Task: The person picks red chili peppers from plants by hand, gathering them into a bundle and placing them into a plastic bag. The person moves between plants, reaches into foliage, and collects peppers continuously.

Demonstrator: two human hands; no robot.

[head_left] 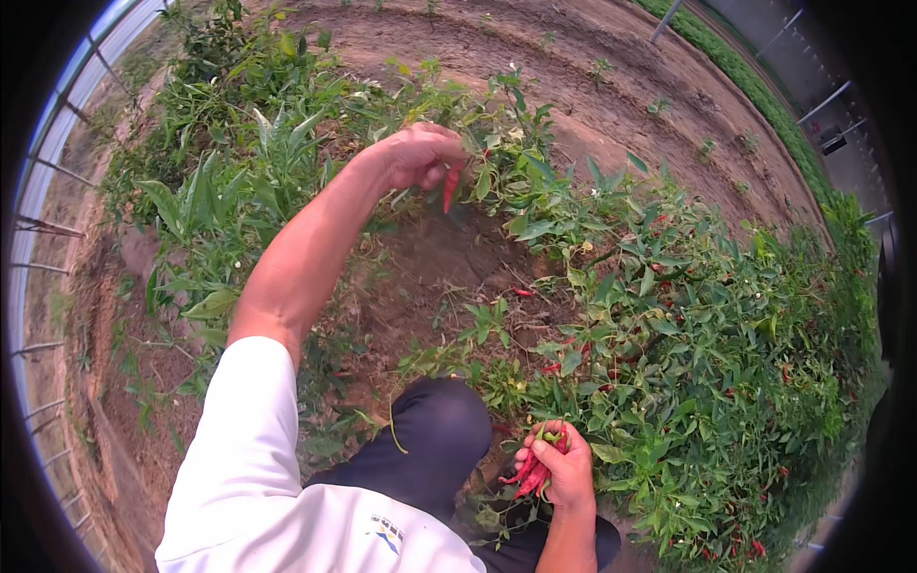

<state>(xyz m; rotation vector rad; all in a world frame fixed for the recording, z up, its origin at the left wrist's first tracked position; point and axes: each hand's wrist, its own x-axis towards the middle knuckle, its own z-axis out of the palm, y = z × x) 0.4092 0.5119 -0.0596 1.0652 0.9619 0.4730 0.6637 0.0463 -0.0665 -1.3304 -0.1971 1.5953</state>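
Observation:
My left hand [424, 154] reaches out over the pepper plants with its fingers closed. A red chili pepper [450, 188] hangs tip down from the fingertips; whether its stem is still joined to the plant is hidden. Near my knee, my right hand [569, 469] grips a bunch of red chili peppers [531, 474], the thumb pressed across their green stems. Leafy chili plants [645, 322] surround both hands, with more red fruit among the leaves. On the ground between the hands lies one red pepper [524, 292].
My bent knee [444, 422] in dark trousers is between the plants. Bare soil with small seedlings [659, 106] stretches beyond the row. Metal frame posts [824, 102] stand at the upper right, and a ribbed greenhouse wall [43, 172] curves along the left. Dry stalks litter the ground.

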